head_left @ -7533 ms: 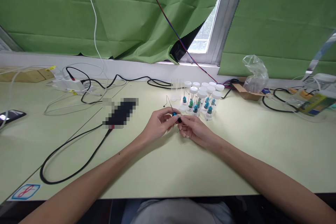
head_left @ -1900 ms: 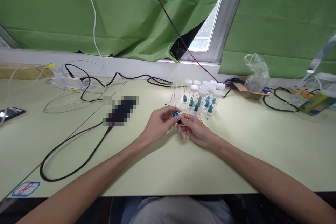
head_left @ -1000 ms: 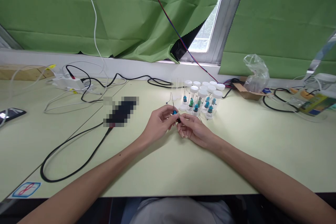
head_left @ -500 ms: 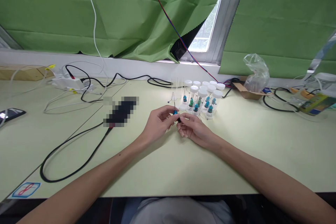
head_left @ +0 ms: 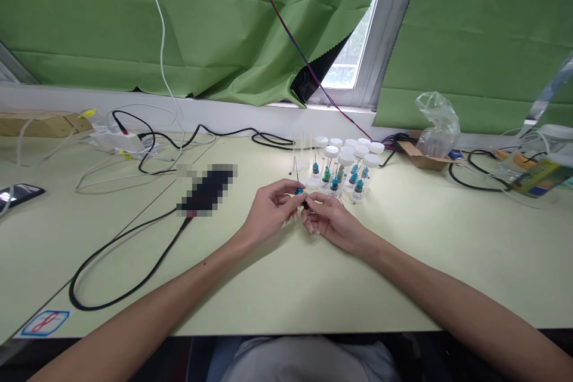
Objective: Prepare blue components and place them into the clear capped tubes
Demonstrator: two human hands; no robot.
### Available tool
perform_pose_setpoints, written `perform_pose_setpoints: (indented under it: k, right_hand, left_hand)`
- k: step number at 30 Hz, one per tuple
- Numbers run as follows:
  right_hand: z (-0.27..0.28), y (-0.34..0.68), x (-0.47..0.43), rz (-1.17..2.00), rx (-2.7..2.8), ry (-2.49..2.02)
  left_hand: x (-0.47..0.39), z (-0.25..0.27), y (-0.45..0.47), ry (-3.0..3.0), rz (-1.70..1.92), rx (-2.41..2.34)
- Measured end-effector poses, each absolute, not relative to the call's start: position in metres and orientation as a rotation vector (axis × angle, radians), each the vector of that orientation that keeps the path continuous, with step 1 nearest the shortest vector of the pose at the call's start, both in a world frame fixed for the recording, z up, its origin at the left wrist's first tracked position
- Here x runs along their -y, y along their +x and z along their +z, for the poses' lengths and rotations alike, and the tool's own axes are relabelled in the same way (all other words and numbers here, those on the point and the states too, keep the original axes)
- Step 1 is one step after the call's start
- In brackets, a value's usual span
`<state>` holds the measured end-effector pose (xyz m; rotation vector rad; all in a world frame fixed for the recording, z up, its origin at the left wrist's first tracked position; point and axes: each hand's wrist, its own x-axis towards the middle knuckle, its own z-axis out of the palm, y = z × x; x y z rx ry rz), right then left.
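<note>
Over the middle of the table, my left hand [head_left: 271, 209] pinches a small blue-and-black piece [head_left: 299, 191] between thumb and fingers. A thin bent wire rises from its top and ends in a tiny dark bead. My right hand [head_left: 333, 221] meets the left one and has its fingertips closed on the black lower part of the same piece. The fingers cover much of it, so its exact kind is unclear. Just beyond my hands stand several clear tubes with white caps [head_left: 371, 160], holding similar blue and green pieces with wires.
An uncapped clear tube [head_left: 301, 152] stands left of the capped ones. To the left lie a blurred-out dark device [head_left: 208, 190] on a black cable and a white power strip [head_left: 119, 140]. At the right are a cardboard box [head_left: 423, 158] with a plastic bag and a clear container [head_left: 553, 137].
The wire's beaded end has swung slightly to the right as the piece turns a little in my fingers. Both hands stay in nearly the same place.
</note>
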<state>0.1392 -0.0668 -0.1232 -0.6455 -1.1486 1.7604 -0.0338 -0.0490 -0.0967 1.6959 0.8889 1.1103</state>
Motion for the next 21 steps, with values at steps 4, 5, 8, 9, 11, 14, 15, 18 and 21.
perform_pose_setpoints:
  k: [4,5,8,9,11,14,15,18,21]
  right_hand:
    - [-0.1239,0.1394,0.0667,1.756,1.153,-0.649]
    - [-0.1242,0.1396,0.0667,1.756,1.156,-0.647]
    - [-0.1247,0.1398,0.0667,1.753,1.164,-0.641]
    - [-0.1248,0.1397,0.0668,1.753,1.167,-0.641]
    - [-0.1250,0.1395,0.0669,1.752,1.174,-0.645]
    - [-0.1254,0.1389,0.0670,1.753,1.190,-0.657]
    - [-0.1257,0.1387,0.0670,1.754,1.195,-0.661]
    - [-0.1261,0.1384,0.0671,1.756,1.209,-0.672]
    - [-0.1260,0.1382,0.0674,1.752,1.215,-0.678]
  left_hand:
    - [0.0492,-0.0958,-0.0334,1.692,1.110,-0.892]
    - [0.0494,-0.0956,-0.0333,1.691,1.112,-0.892]
    - [0.0503,-0.0948,-0.0332,1.692,1.110,-0.893]
    - [0.0506,-0.0946,-0.0332,1.693,1.106,-0.894]
    - [0.0510,-0.0945,-0.0332,1.696,1.095,-0.895]
    - [0.0511,-0.0952,-0.0332,1.698,1.077,-0.895]
    - [0.0511,-0.0956,-0.0332,1.697,1.075,-0.893]
    - [0.0510,-0.0967,-0.0333,1.690,1.073,-0.890]
    - [0.0512,-0.0973,-0.0330,1.686,1.073,-0.896]
